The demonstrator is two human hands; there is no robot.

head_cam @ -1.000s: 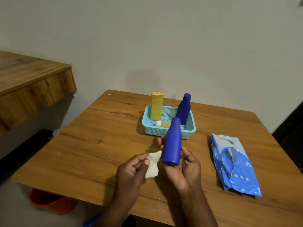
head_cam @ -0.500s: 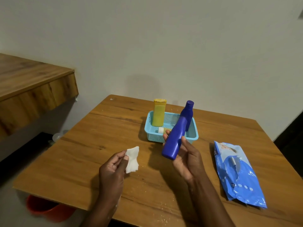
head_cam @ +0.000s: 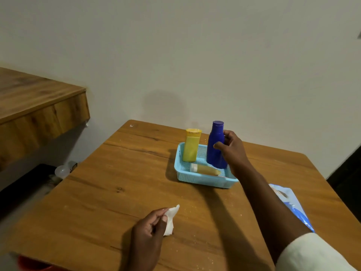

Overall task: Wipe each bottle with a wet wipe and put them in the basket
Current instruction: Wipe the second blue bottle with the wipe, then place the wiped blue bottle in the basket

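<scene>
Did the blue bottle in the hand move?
Yes. The blue bottle, gripped by the right hand, went from near the person away into the basket, upright beside the yellow bottle.

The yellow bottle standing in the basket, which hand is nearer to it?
Right. The right hand grips a blue bottle beside the yellow bottle; the left hand is at the near table edge.

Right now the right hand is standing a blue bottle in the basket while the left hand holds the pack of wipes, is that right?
Not quite. In the head view the left hand pinches a single white wipe, not the pack, which lies on the table. The right hand does grip the blue bottle upright in the basket.
</scene>
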